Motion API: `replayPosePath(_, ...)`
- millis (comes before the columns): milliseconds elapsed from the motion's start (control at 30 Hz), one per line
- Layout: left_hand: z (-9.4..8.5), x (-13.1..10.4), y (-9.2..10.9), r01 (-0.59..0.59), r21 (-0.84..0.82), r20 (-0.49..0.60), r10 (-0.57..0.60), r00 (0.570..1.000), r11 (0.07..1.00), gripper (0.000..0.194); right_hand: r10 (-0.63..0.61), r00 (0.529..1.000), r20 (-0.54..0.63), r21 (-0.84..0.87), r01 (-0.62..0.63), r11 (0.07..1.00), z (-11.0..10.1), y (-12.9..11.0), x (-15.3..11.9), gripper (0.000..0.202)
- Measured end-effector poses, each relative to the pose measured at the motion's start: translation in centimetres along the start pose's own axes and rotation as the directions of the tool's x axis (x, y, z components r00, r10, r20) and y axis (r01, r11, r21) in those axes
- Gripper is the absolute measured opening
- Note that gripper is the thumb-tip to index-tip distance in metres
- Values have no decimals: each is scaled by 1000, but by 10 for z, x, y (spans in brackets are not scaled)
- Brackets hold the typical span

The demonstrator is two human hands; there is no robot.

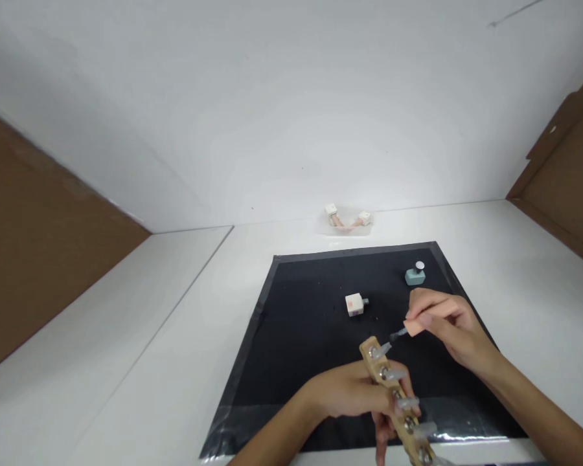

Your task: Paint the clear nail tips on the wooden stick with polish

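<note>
Currently, the left hand is closed around the wooden bar, located at the lower center-right of the frame. The bar slopes from its rounded upper-left end down toward the bottom edge. Metal mounts are arranged in a row along its face, and each visible mount carries a translucent tip that projects to the right.

The right hand, right of center in the lower half, grips the peach-colored handle between thumb and fingers. The handle points down and to the left; its dark brush end is close to the uppermost translucent tip. Whether the two touch cannot be determined.

Both hands are positioned over the black mat, which lies on the white table. The white container lies on the mat above the wooden bar, its short gray-green neck directed right. The teal bottle, fitted with a round silvery cap, is located near the mat's upper-right corner. Beyond the mat's far edge, at upper center-right, the clear tray contains two white blocks with peach-colored parts.
</note>
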State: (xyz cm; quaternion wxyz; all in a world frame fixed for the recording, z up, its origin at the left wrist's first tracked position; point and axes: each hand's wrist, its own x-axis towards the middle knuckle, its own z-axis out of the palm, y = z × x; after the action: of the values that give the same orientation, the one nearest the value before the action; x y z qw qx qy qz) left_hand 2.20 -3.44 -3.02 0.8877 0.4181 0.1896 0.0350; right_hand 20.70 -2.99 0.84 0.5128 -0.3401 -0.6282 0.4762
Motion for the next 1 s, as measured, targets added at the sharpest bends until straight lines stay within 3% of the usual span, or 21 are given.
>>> replayPosePath(200,1,0,2,-17,-8,2,17,1000,1000,37,17,1000,3,-7,-17,1000,0,0,1,24)
replayPosePath(300,1,0,2,-42,-25,-27,41,999,999,38,-36,999,-36,50,38,998,-2,0,1,26)
replayPosePath(433,2,1,4,-54,-65,-23,52,998,996,39,-110,993,49,141,102,985,-3,-1,-1,23)
replayPosePath(567,4,2,8,-58,-84,-17,57,998,995,35,-140,981,136,37,136,990,-1,-7,0,29)
replayPosePath(1000,5,2,12,-66,-96,-33,64,997,993,27,-158,980,122,-5,160,987,0,-13,2,28)
